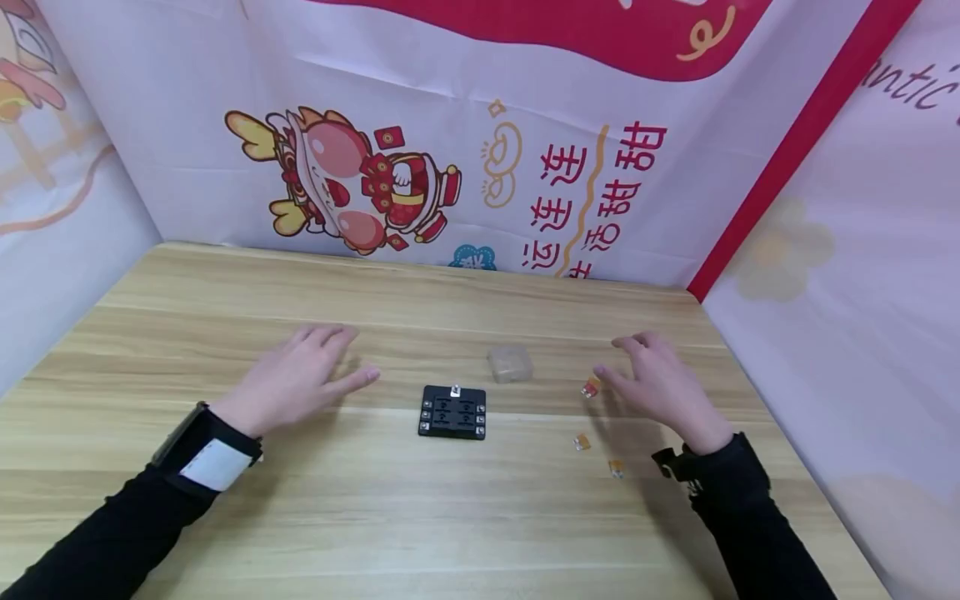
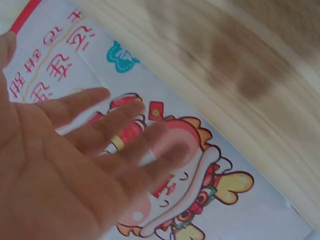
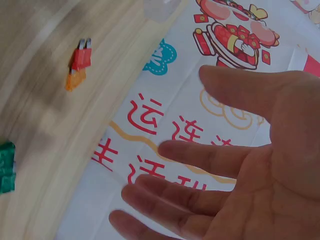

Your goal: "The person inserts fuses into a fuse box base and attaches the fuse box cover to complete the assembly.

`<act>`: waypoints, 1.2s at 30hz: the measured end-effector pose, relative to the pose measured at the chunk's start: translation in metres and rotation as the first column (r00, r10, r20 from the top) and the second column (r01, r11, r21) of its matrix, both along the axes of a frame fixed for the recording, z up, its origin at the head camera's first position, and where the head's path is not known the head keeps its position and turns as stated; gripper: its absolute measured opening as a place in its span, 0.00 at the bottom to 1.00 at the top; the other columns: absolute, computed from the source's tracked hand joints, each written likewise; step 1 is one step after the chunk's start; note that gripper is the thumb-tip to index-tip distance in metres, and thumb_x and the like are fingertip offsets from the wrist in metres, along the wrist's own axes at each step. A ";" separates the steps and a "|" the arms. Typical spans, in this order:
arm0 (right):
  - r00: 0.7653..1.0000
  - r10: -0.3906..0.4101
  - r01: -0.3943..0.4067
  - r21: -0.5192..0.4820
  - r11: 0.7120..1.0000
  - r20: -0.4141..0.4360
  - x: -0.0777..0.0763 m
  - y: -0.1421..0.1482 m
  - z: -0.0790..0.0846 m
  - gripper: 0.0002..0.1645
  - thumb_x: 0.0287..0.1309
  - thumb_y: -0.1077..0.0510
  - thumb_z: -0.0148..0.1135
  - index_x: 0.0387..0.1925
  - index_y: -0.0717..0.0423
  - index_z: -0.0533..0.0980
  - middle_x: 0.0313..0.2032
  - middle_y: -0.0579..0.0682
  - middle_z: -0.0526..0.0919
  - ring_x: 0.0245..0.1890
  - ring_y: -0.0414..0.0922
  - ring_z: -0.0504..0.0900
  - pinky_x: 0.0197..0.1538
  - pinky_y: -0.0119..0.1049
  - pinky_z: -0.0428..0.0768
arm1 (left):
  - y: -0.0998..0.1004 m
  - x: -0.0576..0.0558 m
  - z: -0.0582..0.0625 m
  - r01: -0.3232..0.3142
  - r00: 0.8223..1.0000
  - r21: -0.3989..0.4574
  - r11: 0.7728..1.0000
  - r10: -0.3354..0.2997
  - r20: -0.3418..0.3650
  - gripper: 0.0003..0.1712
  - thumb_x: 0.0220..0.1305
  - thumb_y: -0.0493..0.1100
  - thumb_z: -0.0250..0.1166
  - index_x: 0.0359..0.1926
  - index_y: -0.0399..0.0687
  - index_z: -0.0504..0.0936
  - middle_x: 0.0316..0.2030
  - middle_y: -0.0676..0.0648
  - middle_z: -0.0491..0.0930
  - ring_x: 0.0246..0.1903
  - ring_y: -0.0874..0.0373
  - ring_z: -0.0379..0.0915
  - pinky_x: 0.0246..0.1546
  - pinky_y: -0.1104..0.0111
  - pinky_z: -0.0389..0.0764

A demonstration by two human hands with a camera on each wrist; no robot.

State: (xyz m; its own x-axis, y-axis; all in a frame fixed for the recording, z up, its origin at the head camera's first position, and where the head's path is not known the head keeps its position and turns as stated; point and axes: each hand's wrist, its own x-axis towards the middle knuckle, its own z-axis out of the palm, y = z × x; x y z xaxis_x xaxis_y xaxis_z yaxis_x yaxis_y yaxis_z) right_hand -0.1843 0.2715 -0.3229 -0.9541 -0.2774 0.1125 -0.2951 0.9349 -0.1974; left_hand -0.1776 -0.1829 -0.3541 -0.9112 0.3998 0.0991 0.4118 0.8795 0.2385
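Observation:
My left hand (image 1: 292,385) hovers over the table left of a black fuse block (image 1: 453,413), fingers spread and holding nothing. In the left wrist view its palm and loosely straight fingers (image 2: 75,107) show. On the right side, my right hand (image 1: 663,390) is also held up, relaxed, with nothing in it. Its thumb overlaps a red blade fuse (image 1: 590,388) in the head view. An orange blade fuse (image 3: 75,79) lies against the red one in the right wrist view. A green blade fuse (image 3: 7,167) appears at that view's left edge, outside the head view's visible items.
A clear plastic cover (image 1: 511,364) sits just behind the fuse block. Two small orange fuses, one (image 1: 582,442) nearer the block and another (image 1: 617,468), lie toward the front right. Printed cloth (image 1: 465,150) hangs along the back and sides of the wooden table (image 1: 420,525).

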 end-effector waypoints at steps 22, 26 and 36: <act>0.987 0.114 -0.108 -0.052 0.993 0.111 -0.004 -0.010 -0.014 0.14 0.59 0.55 0.68 0.39 0.64 0.83 0.20 0.43 0.77 0.21 0.38 0.73 0.28 0.38 0.72 | 0.064 -0.005 -0.016 0.294 0.946 0.014 0.956 -0.293 0.136 0.55 0.48 0.72 0.70 0.67 0.40 0.70 0.63 0.38 0.70 0.61 0.43 0.67 0.58 0.49 0.68; 0.982 0.127 -0.121 -0.049 0.991 0.141 -0.002 -0.013 -0.015 0.10 0.59 0.56 0.67 0.36 0.60 0.83 0.22 0.43 0.78 0.23 0.38 0.74 0.31 0.39 0.74 | 0.074 -0.007 -0.016 0.299 0.943 0.027 0.954 -0.299 0.145 0.51 0.50 0.69 0.71 0.66 0.41 0.72 0.62 0.39 0.71 0.59 0.46 0.69 0.56 0.51 0.70; 0.959 0.164 -0.154 -0.060 0.986 0.231 0.001 -0.018 -0.015 0.09 0.60 0.57 0.67 0.37 0.61 0.83 0.25 0.44 0.79 0.24 0.39 0.74 0.37 0.41 0.76 | 0.082 -0.011 -0.017 0.312 0.941 0.022 0.950 -0.312 0.130 0.38 0.49 0.62 0.76 0.56 0.45 0.82 0.55 0.45 0.79 0.54 0.51 0.74 0.54 0.54 0.73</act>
